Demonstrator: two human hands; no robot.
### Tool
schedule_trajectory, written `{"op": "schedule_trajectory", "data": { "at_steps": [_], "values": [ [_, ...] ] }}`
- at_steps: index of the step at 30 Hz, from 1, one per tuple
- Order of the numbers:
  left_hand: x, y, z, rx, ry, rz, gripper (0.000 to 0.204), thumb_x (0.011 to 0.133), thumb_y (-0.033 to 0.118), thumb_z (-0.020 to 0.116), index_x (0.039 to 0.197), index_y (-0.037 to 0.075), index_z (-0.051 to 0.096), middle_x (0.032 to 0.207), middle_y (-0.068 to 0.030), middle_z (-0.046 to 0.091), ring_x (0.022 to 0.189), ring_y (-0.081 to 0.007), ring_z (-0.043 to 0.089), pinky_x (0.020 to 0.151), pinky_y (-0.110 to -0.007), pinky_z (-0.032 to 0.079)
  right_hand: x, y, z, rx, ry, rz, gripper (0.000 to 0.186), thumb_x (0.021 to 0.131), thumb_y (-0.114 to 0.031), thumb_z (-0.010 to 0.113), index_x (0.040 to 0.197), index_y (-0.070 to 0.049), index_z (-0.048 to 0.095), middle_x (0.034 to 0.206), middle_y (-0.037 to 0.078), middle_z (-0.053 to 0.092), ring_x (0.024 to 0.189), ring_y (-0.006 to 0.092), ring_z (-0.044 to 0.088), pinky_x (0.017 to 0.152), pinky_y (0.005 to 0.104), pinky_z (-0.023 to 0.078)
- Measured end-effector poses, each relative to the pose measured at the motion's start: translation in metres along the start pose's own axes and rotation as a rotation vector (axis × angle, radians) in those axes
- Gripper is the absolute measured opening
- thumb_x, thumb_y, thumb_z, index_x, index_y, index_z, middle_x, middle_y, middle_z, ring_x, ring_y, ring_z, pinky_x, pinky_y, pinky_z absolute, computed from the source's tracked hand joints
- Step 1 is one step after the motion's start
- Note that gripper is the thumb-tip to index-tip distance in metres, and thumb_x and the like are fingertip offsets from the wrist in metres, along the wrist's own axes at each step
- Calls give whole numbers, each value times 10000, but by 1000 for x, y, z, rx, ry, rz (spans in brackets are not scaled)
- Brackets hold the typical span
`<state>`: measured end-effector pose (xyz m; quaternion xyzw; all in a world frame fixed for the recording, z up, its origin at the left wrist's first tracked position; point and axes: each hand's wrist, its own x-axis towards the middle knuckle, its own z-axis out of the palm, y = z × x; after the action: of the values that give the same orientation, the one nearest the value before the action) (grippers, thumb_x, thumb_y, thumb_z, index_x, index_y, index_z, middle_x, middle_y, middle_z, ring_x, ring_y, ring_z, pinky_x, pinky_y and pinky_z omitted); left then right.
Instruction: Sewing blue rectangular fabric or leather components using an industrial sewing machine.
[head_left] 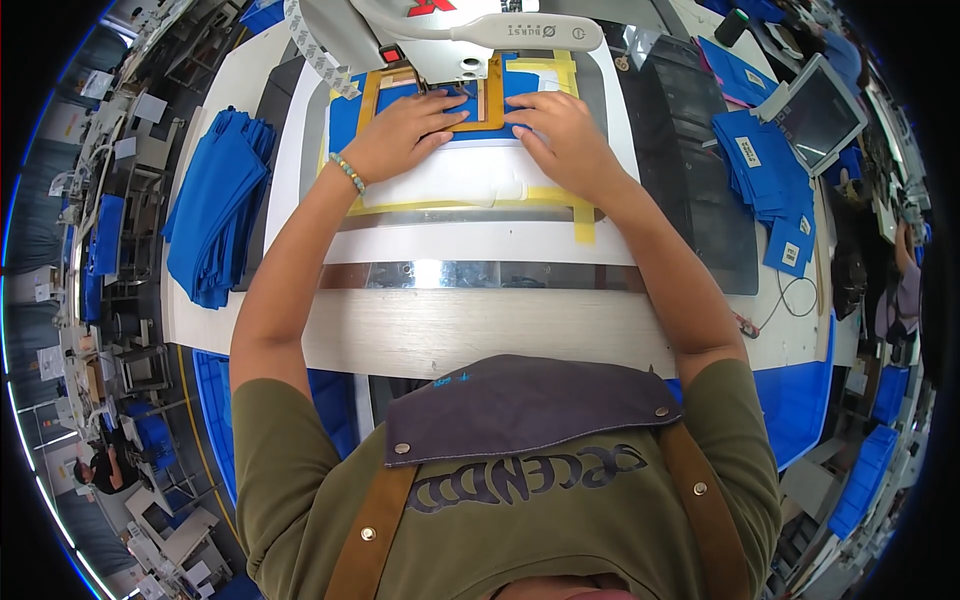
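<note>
My left hand [402, 135] lies with its fingers stretched out over the left part of an amber rectangular frame [490, 112] and the blue fabric inside it, close under the needle area of a white sewing machine [430, 50]. My right hand [568, 138] has its fingers apart, the fingertips at the right edge of the frame on blue fabric [520, 82]. Neither hand grips anything that I can see. Beneath them is a white sheet [440, 175] bordered with yellow tape [540, 195]. The machine head hides the frame's far side.
Folded blue fabric pieces [222, 205] are stacked at the table's left. On the right are blue pieces with white labels [757, 165], a tilted screen [812, 115] and a thin cable [790, 312]. Blue bins [795, 400] stand below the table [480, 325].
</note>
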<state>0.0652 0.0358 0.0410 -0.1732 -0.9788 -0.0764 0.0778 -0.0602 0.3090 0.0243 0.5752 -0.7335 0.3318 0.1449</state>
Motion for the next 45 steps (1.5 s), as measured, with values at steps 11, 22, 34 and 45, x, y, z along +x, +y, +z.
{"op": "schedule_trajectory", "data": {
  "at_steps": [11,22,34,45],
  "values": [
    [14,-17,9,-168,36,-179,364,1066,245,594,1391,131,712,1493,-132,628,1317,-340,578,1146,-419,441,-1,5,-4,57,-60,44,243,1035,-184,622,1152,-37,777,1312,100,719,1302,277,599,1156,451,391],
    [-42,-104,0,106,314,-495,325,992,228,694,1272,70,739,1343,-201,690,1254,-389,633,1093,-428,498,0,8,0,59,3,58,247,1008,-168,644,1177,-40,770,1268,115,735,1237,291,633,1112,452,446],
    [-70,-146,7,5,150,-797,643,924,529,768,1280,0,684,1387,-222,657,1261,-382,635,1106,-446,484,31,-45,9,197,-266,48,276,995,-217,664,1155,-26,784,1163,135,770,1124,319,682,1009,429,540],
    [-89,-144,-14,-410,26,-725,541,953,458,763,1245,12,674,1704,-163,383,1591,-366,321,1260,-426,333,58,-86,70,-197,-293,-245,127,891,-166,744,898,-40,757,935,99,696,942,266,700,801,371,595]
  ]
}}
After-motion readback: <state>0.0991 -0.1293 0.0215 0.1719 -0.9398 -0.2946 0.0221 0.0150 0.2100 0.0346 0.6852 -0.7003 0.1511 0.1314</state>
